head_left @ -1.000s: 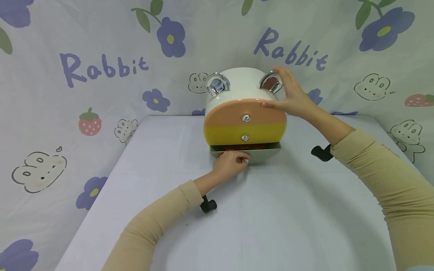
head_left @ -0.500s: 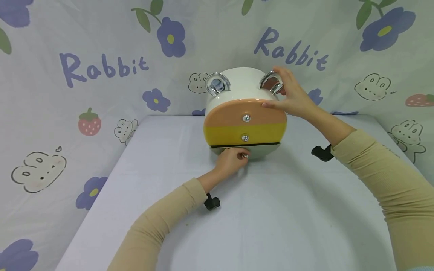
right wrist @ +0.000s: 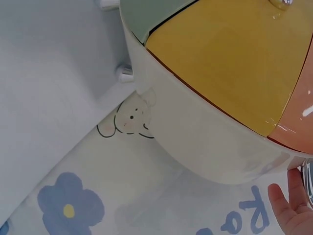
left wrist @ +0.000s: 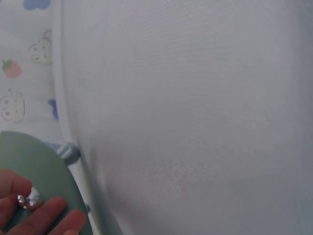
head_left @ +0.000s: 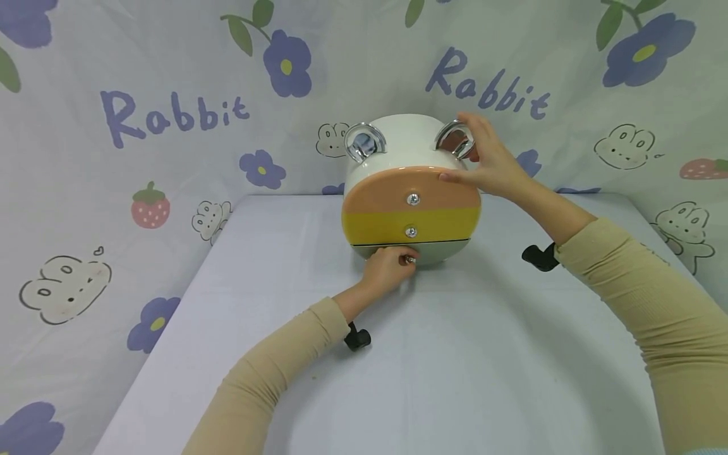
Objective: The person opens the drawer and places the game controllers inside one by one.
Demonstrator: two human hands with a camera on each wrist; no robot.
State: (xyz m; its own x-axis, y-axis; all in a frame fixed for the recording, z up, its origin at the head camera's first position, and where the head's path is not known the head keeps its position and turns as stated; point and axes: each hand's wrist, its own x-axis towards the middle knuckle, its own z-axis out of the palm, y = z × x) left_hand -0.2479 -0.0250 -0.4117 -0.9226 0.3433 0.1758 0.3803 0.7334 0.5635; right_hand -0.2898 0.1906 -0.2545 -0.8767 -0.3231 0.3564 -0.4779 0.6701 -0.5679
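Observation:
A rounded alarm-clock-shaped drawer box, white-bodied with an orange, yellow and green front, stands at the back of the table. My left hand pinches the silver knob of the green bottom drawer; only a thin dark line shows above that drawer. My right hand holds the box's upper right side, thumb on the orange front, fingers at the chrome ear. In the right wrist view, some of its fingers show beside the white side wall. The orange drawer and yellow drawer sit flush.
A white cloth covers the table. Close behind the box hangs a printed curtain with flowers and rabbits. Another chrome ear rises on the box's upper left. Black wrist mounts stick out from both sleeves.
My left hand has moved forward with the knob, and the green drawer has slid in from partly pulled out to nearly flush. The right hand and the box have stayed in place.

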